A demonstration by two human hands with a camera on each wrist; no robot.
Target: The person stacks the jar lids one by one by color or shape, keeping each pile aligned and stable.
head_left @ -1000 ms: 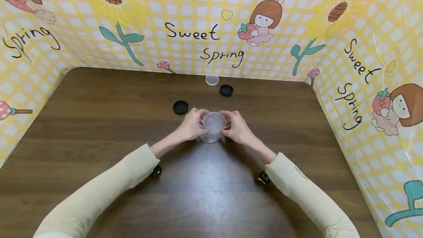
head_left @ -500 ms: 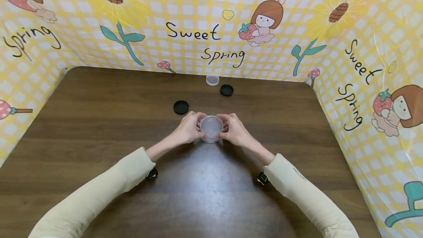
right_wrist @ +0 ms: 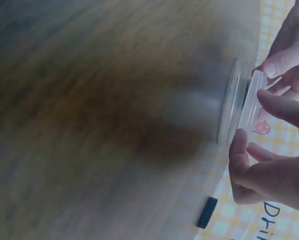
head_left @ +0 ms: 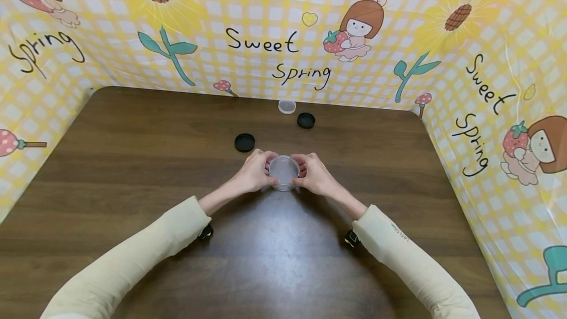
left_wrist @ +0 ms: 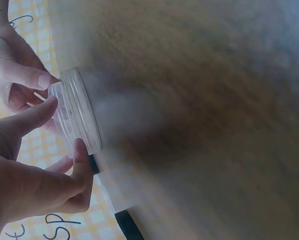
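Dishes (head_left: 284,168) between left hand (head_left: 255,171) and right hand (head_left: 314,174), lids (head_left: 306,120) behind

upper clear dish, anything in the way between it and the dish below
Nothing visible stands between the upper clear dish and the lower clear dish; the left hand and right hand grip the upper one's edge. Whether the dishes touch is unclear. The black lids lie farther back.

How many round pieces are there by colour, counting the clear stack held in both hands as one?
Black: 2 (nearer black lid, farther black lid)
Clear: 2 (far clear lid, held clear stack)
Total: 4
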